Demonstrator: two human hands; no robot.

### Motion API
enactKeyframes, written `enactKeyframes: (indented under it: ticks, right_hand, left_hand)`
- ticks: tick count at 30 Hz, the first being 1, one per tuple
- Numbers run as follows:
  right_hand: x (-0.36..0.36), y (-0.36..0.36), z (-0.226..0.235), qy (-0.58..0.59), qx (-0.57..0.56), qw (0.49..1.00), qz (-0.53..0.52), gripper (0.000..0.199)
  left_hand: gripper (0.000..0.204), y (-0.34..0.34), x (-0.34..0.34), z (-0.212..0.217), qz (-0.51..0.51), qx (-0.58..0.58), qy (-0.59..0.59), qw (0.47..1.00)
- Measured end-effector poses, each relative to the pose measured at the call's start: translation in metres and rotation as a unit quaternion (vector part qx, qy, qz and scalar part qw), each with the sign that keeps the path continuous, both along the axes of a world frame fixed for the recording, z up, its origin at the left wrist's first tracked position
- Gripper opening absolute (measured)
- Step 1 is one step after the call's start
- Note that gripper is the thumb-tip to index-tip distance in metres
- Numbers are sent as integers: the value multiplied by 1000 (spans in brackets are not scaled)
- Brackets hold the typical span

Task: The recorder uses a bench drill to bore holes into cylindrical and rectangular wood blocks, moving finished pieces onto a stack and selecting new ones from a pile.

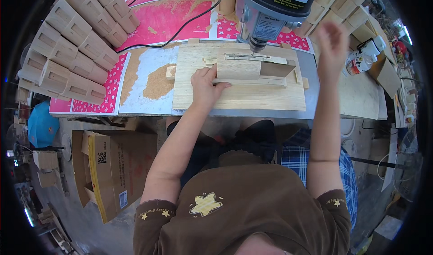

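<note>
Beneath the drill press head, at the rear edge of the workbench, a wooden block sits in the jig board. Left hand lies flat on the board, fingers pressed against the block's left end. Right hand is raised near the right rear corner, blurred; grip state cannot be determined. Stacked wooden blocks occupy the left rear corner, beside a sawdust patch.

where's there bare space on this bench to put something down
Bare board lies on the wooden jig base in front of the left hand, and bare tabletop right of the jig. Crowded: under the drill head, where the wooden block sits, and the left side, with sawdust and stacked wooden pieces.
</note>
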State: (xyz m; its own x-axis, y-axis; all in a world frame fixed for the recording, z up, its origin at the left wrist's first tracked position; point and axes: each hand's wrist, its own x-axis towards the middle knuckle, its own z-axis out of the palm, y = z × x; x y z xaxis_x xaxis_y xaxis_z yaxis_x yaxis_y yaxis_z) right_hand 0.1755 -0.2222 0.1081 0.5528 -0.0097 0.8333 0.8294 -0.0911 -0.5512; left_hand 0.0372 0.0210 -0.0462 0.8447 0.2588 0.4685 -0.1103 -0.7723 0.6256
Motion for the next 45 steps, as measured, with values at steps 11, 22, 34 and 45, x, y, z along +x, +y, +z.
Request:
enactKeyframes:
  ticks: [11, 22, 34, 45]
  right_hand:
    - [-6, 39, 112, 20, -269, 948, -166, 33]
    - [-86, 15, 13, -24, -209, 968, -138, 11]
    - [-67, 18, -31, -51, -234, 963, -125, 10]
    - [46, 49, 102, -2, -268, 939, -216, 34]
  left_hand:
    - [66, -6, 3, 3, 4, 20, 10, 1000]
    - [64, -5, 1, 5, 3, 17, 20, 1000]
    - [65, -5, -1, 6, 7, 13, 27, 1000]
    - [62, -40, 13, 9, -1, 56, 17, 998]
